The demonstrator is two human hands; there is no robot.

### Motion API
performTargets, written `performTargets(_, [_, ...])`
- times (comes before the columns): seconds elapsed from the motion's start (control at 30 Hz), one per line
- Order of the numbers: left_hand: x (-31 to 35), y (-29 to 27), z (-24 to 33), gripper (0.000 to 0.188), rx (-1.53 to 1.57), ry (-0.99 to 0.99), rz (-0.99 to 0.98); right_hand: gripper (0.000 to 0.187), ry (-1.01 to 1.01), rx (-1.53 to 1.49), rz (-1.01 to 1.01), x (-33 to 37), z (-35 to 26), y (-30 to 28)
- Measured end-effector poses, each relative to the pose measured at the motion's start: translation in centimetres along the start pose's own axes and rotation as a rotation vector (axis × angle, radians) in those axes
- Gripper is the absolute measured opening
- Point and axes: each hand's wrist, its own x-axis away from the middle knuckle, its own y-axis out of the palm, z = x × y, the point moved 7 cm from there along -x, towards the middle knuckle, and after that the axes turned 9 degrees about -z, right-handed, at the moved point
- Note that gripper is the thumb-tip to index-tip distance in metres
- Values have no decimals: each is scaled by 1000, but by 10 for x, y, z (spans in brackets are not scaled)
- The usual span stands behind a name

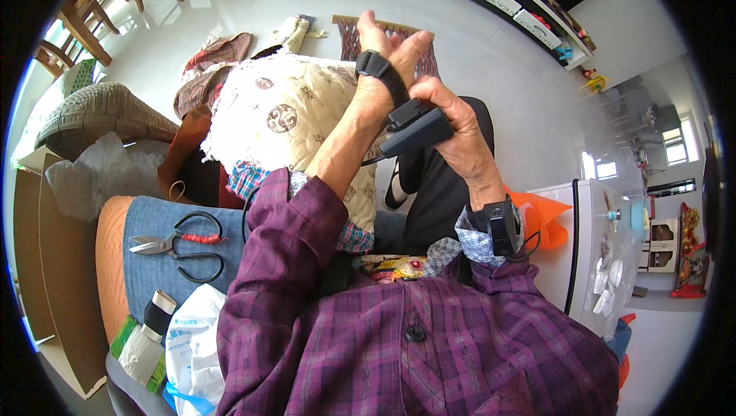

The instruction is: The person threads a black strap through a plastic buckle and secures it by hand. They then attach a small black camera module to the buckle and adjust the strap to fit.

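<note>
My left hand [386, 52] is raised in front of me, fingers stretched upward and holding nothing, with a black strap [381, 71] around its wrist. My right hand [452, 128] is closed on a dark grey box-shaped device [414, 128] that sits against the left wrist just below the strap. A similar black device [502, 224] is strapped to my right wrist. Both sleeves are purple plaid. Behind the hands, a cream patchwork quilt [280, 113] with round prints lies over my lap.
Black-handled scissors [178, 247] lie on a blue cloth [149, 263] at my left, near a black thread spool [159, 313] and a white plastic bag [192, 347]. A white cabinet [594, 247] and an orange bag [546, 217] stand at right. Wooden chairs [92, 2] are far left.
</note>
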Motion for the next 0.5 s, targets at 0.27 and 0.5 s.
performTargets(0.27, [-12, -9, 4, 60, -421, 74, 91, 23, -41, -128, -74, 5, 9, 17])
performTargets(0.5, [-3, 1, 30, 31, -930, 428, 246, 25, -40, -152, -74, 11, 15, 22])
